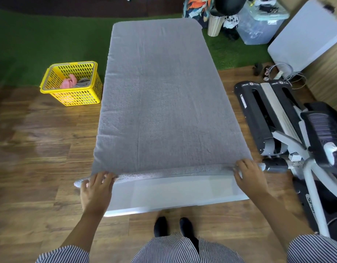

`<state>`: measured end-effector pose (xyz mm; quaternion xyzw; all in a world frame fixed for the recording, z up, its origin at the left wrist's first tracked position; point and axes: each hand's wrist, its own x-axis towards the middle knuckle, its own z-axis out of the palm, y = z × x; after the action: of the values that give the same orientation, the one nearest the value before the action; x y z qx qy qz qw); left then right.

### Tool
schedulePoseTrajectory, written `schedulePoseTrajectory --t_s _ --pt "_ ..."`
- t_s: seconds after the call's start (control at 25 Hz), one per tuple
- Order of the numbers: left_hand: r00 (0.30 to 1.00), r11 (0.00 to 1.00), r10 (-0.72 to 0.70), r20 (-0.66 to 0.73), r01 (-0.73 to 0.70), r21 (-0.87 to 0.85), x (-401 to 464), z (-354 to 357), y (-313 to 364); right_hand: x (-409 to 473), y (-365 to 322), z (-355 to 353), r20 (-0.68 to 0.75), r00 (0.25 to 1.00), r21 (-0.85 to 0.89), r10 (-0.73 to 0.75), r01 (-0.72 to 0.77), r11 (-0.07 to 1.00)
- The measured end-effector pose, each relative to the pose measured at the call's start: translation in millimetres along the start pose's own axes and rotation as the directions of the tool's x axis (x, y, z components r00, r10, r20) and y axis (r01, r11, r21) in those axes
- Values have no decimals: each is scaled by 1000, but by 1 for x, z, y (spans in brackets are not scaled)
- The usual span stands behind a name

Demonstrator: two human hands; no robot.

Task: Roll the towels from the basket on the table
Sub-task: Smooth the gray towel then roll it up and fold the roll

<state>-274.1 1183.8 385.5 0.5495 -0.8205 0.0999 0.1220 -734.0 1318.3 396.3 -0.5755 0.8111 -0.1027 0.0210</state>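
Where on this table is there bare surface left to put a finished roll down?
Only the white strip of table nearest the person, between the left hand and right hand, below the rolled edge. The grey towel covers everything beyond, out to both side edges.

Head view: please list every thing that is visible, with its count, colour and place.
towel: one, grey, spread over table, near edge rolled
table: one, white, centre
basket: one, yellow, floor left of table
cloths in basket: at least two, pink and grey
stepper machine: one, black and grey, floor right
storage box: one, clear, far right
bin: one, pale striped, beyond table
left hand: on roll's left end
right hand: on roll's right end
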Motion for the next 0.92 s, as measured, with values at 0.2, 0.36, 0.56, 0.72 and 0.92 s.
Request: schedulePoseTrajectory --t_s 0.2,0.36,0.56,0.72,0.92 --pt "998 995 -55 27 57 -84 -10 4 -5 -11 12 2 48 999 -27 -17 18 999" --pt "990 979 -104 95 119 -167 -6 10 -14 -6 12 4 87 996 -47 2 2 999" --pt "996 992 47 72 -38 -123 2 5 -25 0 15 4 58 998 -26 -14 16 1000" --pt "992 993 -78 103 87 -85 4 4 -27 2 17 13 5 1000 -29 -28 29 999" --pt "1000 995 -24 16 25 -98 1 7 -17 2 14 11 -101 991 -94 -93 83 992"
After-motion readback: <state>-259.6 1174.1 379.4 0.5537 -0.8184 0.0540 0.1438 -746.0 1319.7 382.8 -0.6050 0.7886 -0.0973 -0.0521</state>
